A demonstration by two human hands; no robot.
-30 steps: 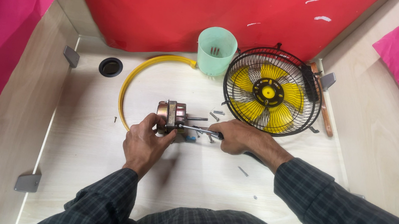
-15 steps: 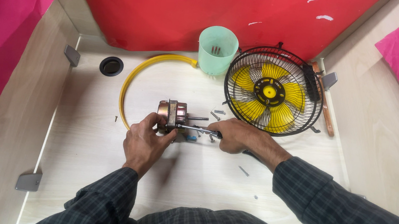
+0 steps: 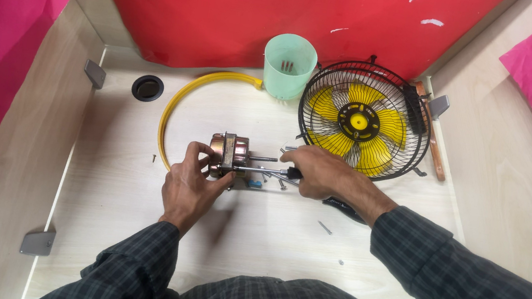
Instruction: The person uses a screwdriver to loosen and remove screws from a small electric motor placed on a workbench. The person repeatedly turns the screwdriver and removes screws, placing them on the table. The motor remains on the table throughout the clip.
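Note:
A small copper-coloured fan motor [image 3: 229, 152] with a steel shaft lies on the wooden desk [image 3: 129, 220]. My left hand [image 3: 192, 184] grips the motor from the near side, fingers wrapped over its body. My right hand [image 3: 319, 171] holds a screwdriver [image 3: 263, 169] whose thin shank points left into the motor's side. Several loose screws [image 3: 274, 182] lie just under the shank.
A black wire fan cage with yellow blades [image 3: 363, 122] stands at the back right. Beside it is a mint-green cup [image 3: 289, 66] and a curved yellow ring [image 3: 178, 105]. A round black grommet hole [image 3: 147, 87] sits at back left. Stray screws [image 3: 324, 227] lie near my right forearm.
Both hands stay on the motor and screwdriver; the right hand has shifted only slightly. Nothing else moved.

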